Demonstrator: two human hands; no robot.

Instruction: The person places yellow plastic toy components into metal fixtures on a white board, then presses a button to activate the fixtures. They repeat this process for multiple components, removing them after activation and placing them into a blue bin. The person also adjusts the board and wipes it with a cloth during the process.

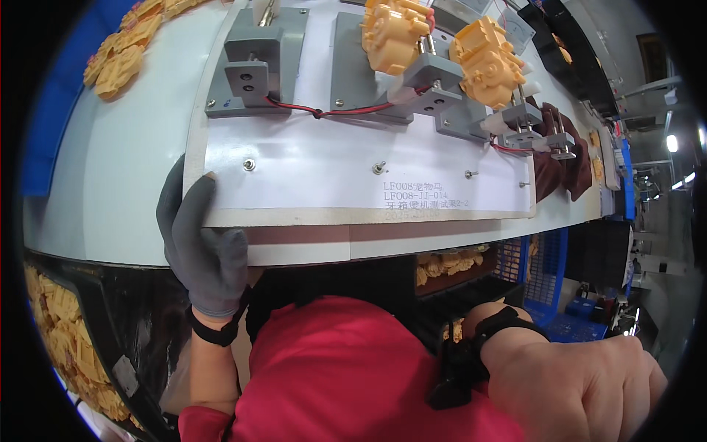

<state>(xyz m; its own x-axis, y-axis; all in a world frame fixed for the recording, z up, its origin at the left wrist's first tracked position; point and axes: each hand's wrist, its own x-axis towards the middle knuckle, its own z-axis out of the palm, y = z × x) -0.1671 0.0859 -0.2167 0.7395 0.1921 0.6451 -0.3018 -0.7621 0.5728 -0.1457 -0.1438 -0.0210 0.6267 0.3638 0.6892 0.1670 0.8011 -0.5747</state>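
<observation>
My left hand (199, 239), in a grey glove, rests on the front left corner of the white test board (324, 177), fingers curled over its edge. My right hand (589, 387) is bare, with a black wrist strap, and hangs low at the right below the table, closed in a loose fist; nothing shows in it. On the board stand grey clamp fixtures (254, 59). Two yellow plastic gearbox parts (394, 29) (486, 62) sit in the fixtures at the back right. Red and black wires (324, 112) run between the fixtures.
A black bin of yellow parts (66, 346) sits at the lower left under the table. More yellow parts (121, 51) lie on the table's far left. A blue crate (545, 272) and another tray of yellow parts (449, 264) are under the table at right. A brown cloth (571, 166) lies beside the board.
</observation>
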